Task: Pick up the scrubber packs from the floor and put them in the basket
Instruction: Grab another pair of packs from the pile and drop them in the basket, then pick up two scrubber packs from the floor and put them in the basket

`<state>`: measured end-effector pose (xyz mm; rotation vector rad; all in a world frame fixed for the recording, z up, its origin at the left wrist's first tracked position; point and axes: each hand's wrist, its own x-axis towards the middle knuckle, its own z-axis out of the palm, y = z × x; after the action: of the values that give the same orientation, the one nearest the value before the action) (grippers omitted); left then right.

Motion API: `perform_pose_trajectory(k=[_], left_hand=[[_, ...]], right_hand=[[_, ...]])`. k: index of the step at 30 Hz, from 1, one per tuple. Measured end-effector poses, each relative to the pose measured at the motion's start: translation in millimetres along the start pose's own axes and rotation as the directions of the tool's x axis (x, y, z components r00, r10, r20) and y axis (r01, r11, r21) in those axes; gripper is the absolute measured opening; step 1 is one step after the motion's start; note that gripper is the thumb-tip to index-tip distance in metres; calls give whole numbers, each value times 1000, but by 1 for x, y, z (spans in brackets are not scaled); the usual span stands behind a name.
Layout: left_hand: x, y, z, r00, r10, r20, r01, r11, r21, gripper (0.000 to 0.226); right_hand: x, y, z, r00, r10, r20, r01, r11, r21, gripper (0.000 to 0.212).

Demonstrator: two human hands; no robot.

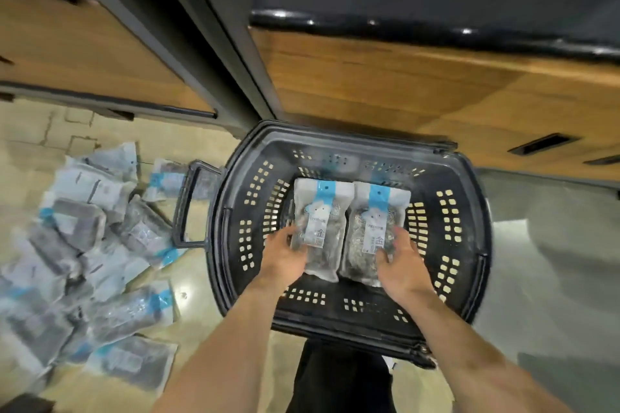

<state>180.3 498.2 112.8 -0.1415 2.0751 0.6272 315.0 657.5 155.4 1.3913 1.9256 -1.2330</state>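
left hand point(285, 255) grips the left pack point(320, 221), right hand point(404, 266) the right pack point(369, 228), side by side flat in the basket point(483, 245), likely to save room. other packs point(100, 261) lie heaped on the floor point(30, 151), lower left.

Just one head cam, wide-angle
Looks steeply down from close above the black basket point(335, 134), wooden cabinets point(402, 87) up top.

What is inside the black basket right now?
Two scrubber packs, side by side: left pack held by the left hand, right pack by the right hand. The floor of the basket beneath them is covered, so anything underneath cannot be seen.
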Motion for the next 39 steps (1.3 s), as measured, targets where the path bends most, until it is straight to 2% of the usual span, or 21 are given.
perform_pose_trajectory(k=[2,5,7,10,13,20,23,30,35,39], left_hand=[[-48,12,-38,999,11,-32,-10,999,33,42],[-119,21,-100,992,40,-116,-30,995,93,51],[-171,27,-139,982,48,-185,-30,995,100,50],[-246,45,-194,957,37,-288,-32,999,20,44],[-306,47,-239,934,59,-354,-65,998,-4,48],[-424,41,-304,869,101,-484,-163,983,-86,46],[-457,29,-316,862,98,-497,-181,976,-122,47],[-504,-6,-345,829,98,-550,-179,979,-97,47],[-514,-34,-370,812,113,-573,-236,961,-145,49],[-516,-71,-401,816,107,-568,-241,956,-166,48]], right_hand=[[-44,-31,-23,997,-75,10,75,996,-49,63],[-114,-71,-58,985,-168,28,170,973,-154,62],[-162,-99,-80,967,-254,38,255,932,-259,61],[-225,-138,-113,913,-405,39,398,869,-294,59],[-273,-170,-145,845,-532,44,505,769,-391,58],[-362,-217,-183,683,-728,55,654,576,-491,54],[-389,-225,-189,620,-777,104,695,483,-533,52],[-444,-250,-186,545,-821,167,742,380,-553,46],[-474,-274,-160,521,-823,227,734,297,-611,39],[-488,-305,-117,522,-814,255,739,283,-612,35]])
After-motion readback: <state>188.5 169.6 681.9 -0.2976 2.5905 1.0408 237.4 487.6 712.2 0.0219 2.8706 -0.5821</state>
